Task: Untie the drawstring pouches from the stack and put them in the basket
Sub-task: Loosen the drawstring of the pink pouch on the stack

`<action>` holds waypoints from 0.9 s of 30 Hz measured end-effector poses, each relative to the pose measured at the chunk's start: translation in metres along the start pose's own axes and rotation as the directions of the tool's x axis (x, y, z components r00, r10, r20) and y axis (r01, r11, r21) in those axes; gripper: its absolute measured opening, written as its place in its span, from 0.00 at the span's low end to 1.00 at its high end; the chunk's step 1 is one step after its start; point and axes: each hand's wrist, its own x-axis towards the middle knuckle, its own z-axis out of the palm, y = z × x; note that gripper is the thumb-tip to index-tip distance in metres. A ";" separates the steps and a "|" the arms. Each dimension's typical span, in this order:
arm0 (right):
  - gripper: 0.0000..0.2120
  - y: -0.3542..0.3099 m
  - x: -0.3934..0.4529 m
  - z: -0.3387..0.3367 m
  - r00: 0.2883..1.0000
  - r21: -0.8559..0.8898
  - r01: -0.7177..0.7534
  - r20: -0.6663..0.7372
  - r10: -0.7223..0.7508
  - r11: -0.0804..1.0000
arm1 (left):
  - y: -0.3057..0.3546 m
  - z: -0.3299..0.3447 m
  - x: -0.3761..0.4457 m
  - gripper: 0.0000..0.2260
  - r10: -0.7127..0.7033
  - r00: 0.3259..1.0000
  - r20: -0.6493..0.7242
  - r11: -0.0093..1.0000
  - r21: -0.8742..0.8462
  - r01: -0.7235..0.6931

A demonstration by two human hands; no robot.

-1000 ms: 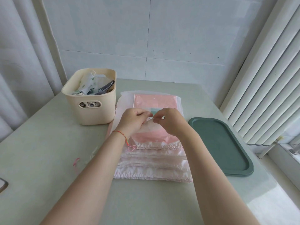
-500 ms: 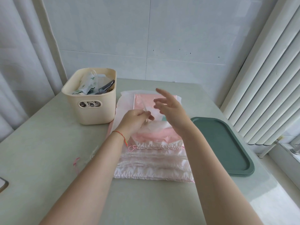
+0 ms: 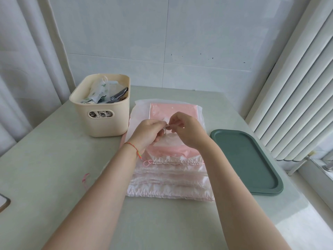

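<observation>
Stack of pink drawstring pouches (image 3: 171,177) lying flat at the middle of the pale green worktop (image 3: 54,159), ruffled openings toward the viewer. Above its far half, the left hand (image 3: 148,133) and right hand (image 3: 187,130) meet, fingers curled, each pinching a thin white drawstring (image 3: 164,129) between them. A red cord circles the left wrist. Cream basket (image 3: 100,121) just beside the stack's far left corner, holding printed pouches. Dark green tray (image 3: 248,163) near the stack's right side. Small pink string scrap (image 3: 85,177) on the worktop, left.
</observation>
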 end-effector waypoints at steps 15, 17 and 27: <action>0.09 -0.005 -0.003 0.003 0.996 0.099 -0.084 0.003 0.084 0.992 | -0.008 0.001 0.007 0.04 0.202 0.978 -0.054 0.949 0.256 -0.182; 0.08 -0.005 -0.002 0.003 0.997 0.040 -0.081 -0.012 0.081 0.996 | -0.009 0.002 0.007 0.04 0.192 0.979 -0.072 0.946 0.278 -0.165; 0.06 -0.006 -0.001 0.012 0.997 -0.157 0.005 -0.072 -0.017 0.988 | -0.003 0.000 0.002 0.07 0.082 0.982 -0.167 0.994 0.087 -0.068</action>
